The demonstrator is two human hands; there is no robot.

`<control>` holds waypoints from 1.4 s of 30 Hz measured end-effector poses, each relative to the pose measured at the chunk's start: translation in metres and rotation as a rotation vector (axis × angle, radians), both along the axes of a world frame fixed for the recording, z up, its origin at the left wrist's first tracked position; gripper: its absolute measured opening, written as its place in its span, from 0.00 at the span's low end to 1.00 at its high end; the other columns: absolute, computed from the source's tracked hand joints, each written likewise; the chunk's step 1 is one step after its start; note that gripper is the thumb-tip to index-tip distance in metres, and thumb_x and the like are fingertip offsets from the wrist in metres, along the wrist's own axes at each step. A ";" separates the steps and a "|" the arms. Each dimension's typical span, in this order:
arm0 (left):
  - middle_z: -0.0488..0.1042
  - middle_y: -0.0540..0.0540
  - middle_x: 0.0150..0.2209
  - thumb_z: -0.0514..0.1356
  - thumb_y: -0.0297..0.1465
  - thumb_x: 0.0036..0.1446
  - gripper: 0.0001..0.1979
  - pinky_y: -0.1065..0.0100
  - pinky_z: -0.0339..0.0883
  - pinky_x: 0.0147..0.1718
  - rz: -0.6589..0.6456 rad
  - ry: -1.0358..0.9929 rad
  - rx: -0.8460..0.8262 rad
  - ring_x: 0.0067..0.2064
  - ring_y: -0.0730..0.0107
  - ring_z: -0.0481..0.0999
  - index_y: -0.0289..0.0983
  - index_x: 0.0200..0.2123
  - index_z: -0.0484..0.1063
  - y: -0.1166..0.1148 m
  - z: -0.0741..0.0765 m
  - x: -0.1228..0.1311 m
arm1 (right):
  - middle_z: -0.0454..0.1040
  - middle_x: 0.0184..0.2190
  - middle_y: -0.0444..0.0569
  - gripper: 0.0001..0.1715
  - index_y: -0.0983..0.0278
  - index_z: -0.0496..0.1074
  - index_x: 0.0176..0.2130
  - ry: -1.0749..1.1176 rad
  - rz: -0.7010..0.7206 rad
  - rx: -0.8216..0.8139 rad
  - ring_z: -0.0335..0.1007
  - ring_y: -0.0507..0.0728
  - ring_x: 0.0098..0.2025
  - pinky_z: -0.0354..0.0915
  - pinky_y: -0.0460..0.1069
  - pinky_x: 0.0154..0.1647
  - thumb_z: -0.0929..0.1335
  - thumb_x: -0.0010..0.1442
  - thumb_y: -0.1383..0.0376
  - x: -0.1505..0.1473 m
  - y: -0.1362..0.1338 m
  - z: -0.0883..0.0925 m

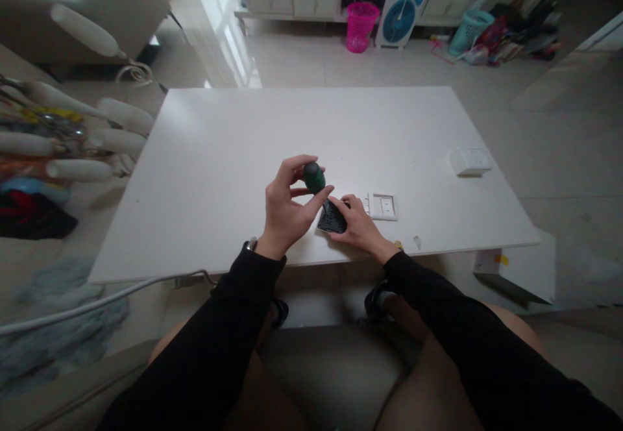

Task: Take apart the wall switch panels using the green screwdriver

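My left hand (287,207) grips a screwdriver by its dark green handle (314,177), held nearly upright with the tip pointing down at a small black part (331,221) on the white table (243,158). My right hand (354,220) rests on the table and presses on that black part, holding it steady. Just right of my right hand lies a white switch plate (383,206), flat on the table. A small screw (417,241) lies near the table's front edge.
A white switch box (470,160) sits at the table's right side. A grey cable (97,301) runs under the front left edge. A drying rack with white bars (73,139) stands to the left. A pink basket (361,25) and a fan (402,17) stand on the far floor.
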State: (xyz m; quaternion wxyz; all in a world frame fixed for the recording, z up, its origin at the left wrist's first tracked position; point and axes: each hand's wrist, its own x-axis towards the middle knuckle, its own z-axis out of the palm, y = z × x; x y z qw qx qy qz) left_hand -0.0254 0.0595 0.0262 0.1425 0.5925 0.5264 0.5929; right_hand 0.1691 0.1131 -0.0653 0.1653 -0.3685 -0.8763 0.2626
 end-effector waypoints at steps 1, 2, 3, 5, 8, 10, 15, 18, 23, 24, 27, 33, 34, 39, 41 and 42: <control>0.80 0.48 0.48 0.68 0.31 0.58 0.24 0.71 0.83 0.35 -0.006 0.000 -0.003 0.46 0.68 0.83 0.44 0.57 0.66 0.000 0.000 0.000 | 0.62 0.57 0.56 0.53 0.48 0.57 0.71 0.000 0.001 0.001 0.62 0.70 0.59 0.70 0.69 0.59 0.77 0.53 0.60 0.000 0.000 0.000; 0.80 0.48 0.48 0.68 0.31 0.58 0.24 0.71 0.83 0.35 -0.011 0.001 -0.009 0.45 0.68 0.83 0.44 0.57 0.66 0.000 0.000 0.000 | 0.62 0.57 0.56 0.53 0.49 0.57 0.71 0.000 0.003 0.003 0.62 0.70 0.59 0.70 0.69 0.60 0.77 0.53 0.60 0.000 0.000 0.000; 0.80 0.48 0.48 0.68 0.31 0.58 0.24 0.71 0.83 0.35 -0.014 0.004 -0.015 0.45 0.68 0.83 0.44 0.57 0.66 0.000 0.000 0.000 | 0.62 0.57 0.56 0.52 0.49 0.57 0.71 0.000 0.003 0.005 0.62 0.70 0.59 0.70 0.69 0.60 0.77 0.53 0.59 0.000 0.000 0.001; 0.80 0.47 0.48 0.68 0.31 0.59 0.24 0.71 0.83 0.35 -0.022 0.013 -0.023 0.45 0.68 0.83 0.43 0.57 0.66 -0.001 0.000 0.000 | 0.63 0.56 0.57 0.51 0.50 0.58 0.71 0.000 0.003 0.010 0.62 0.70 0.59 0.70 0.69 0.60 0.76 0.53 0.59 0.000 -0.001 0.001; 0.80 0.47 0.48 0.68 0.31 0.59 0.24 0.72 0.83 0.35 -0.043 0.032 -0.021 0.45 0.68 0.83 0.43 0.57 0.67 -0.001 0.000 0.000 | 0.62 0.56 0.57 0.51 0.52 0.58 0.70 -0.005 0.008 0.018 0.62 0.70 0.58 0.70 0.67 0.60 0.77 0.53 0.59 -0.001 0.000 0.000; 0.80 0.47 0.48 0.68 0.30 0.59 0.23 0.72 0.83 0.35 -0.061 0.045 -0.013 0.45 0.68 0.83 0.42 0.56 0.68 -0.001 0.000 0.001 | 0.62 0.56 0.57 0.51 0.52 0.59 0.70 -0.008 0.011 0.021 0.62 0.69 0.58 0.70 0.67 0.60 0.77 0.53 0.59 -0.001 0.000 -0.001; 0.80 0.47 0.47 0.67 0.28 0.60 0.22 0.71 0.83 0.37 -0.120 0.018 -0.012 0.46 0.68 0.83 0.42 0.56 0.68 -0.001 0.001 0.001 | 0.63 0.56 0.57 0.51 0.53 0.59 0.70 0.016 0.030 0.019 0.61 0.70 0.58 0.69 0.67 0.60 0.77 0.53 0.59 -0.001 0.001 -0.005; 0.80 0.46 0.49 0.66 0.27 0.60 0.23 0.69 0.83 0.39 -0.166 0.001 -0.046 0.47 0.67 0.82 0.42 0.57 0.68 -0.001 0.003 0.001 | 0.63 0.56 0.56 0.51 0.53 0.60 0.70 0.015 0.032 0.014 0.61 0.70 0.57 0.69 0.67 0.59 0.77 0.52 0.58 -0.001 0.002 -0.007; 0.73 0.44 0.55 0.63 0.23 0.58 0.25 0.67 0.83 0.40 -0.243 -0.027 -0.070 0.49 0.66 0.80 0.44 0.58 0.70 -0.001 0.005 -0.001 | 0.62 0.55 0.57 0.52 0.54 0.59 0.70 0.017 0.017 0.013 0.61 0.70 0.57 0.68 0.67 0.61 0.77 0.52 0.60 0.000 0.001 -0.006; 0.71 0.44 0.55 0.62 0.23 0.57 0.26 0.67 0.83 0.40 -0.253 -0.033 -0.070 0.49 0.66 0.79 0.44 0.58 0.70 -0.001 0.006 -0.002 | 0.62 0.55 0.57 0.53 0.54 0.59 0.71 0.020 0.013 0.010 0.61 0.69 0.57 0.68 0.67 0.61 0.77 0.52 0.60 0.000 0.000 -0.006; 0.71 0.44 0.52 0.59 0.22 0.56 0.27 0.65 0.81 0.41 -0.292 -0.060 -0.078 0.48 0.66 0.78 0.45 0.59 0.69 0.001 0.004 -0.005 | 0.62 0.56 0.56 0.53 0.53 0.58 0.71 0.025 0.012 -0.005 0.62 0.69 0.58 0.68 0.66 0.61 0.77 0.53 0.60 0.000 0.000 -0.006; 0.73 0.47 0.42 0.57 0.23 0.55 0.27 0.59 0.76 0.44 -0.381 -0.190 -0.138 0.44 0.64 0.76 0.44 0.58 0.65 0.005 -0.004 -0.006 | 0.62 0.55 0.56 0.52 0.52 0.58 0.71 0.035 0.022 -0.021 0.62 0.69 0.57 0.68 0.67 0.61 0.77 0.54 0.58 0.000 0.000 -0.008; 0.72 0.48 0.41 0.58 0.24 0.55 0.26 0.60 0.74 0.43 -0.395 -0.223 -0.156 0.42 0.65 0.75 0.45 0.58 0.64 0.005 -0.003 -0.005 | 0.62 0.55 0.56 0.52 0.52 0.58 0.71 0.034 0.026 -0.021 0.62 0.69 0.57 0.68 0.67 0.61 0.77 0.54 0.58 0.000 0.000 -0.008; 0.69 0.53 0.32 0.65 0.34 0.62 0.15 0.66 0.69 0.37 -0.385 -0.325 -0.239 0.33 0.72 0.71 0.43 0.50 0.65 0.007 0.002 0.002 | 0.62 0.56 0.56 0.51 0.54 0.60 0.70 0.024 0.062 -0.028 0.62 0.68 0.56 0.69 0.67 0.60 0.78 0.53 0.56 -0.001 -0.002 -0.011; 0.69 0.53 0.33 0.64 0.39 0.65 0.12 0.67 0.68 0.35 -0.349 -0.338 -0.239 0.32 0.73 0.70 0.42 0.44 0.65 0.009 0.001 0.003 | 0.62 0.56 0.56 0.53 0.53 0.60 0.70 0.024 0.062 -0.030 0.62 0.68 0.56 0.69 0.67 0.60 0.78 0.52 0.56 -0.002 -0.002 -0.012; 0.69 0.52 0.35 0.63 0.40 0.65 0.12 0.67 0.68 0.35 -0.324 -0.345 -0.224 0.33 0.73 0.70 0.42 0.43 0.64 0.010 -0.001 0.004 | 0.62 0.56 0.56 0.53 0.53 0.59 0.70 0.021 0.062 -0.031 0.62 0.68 0.57 0.69 0.66 0.61 0.78 0.52 0.57 -0.002 -0.003 -0.013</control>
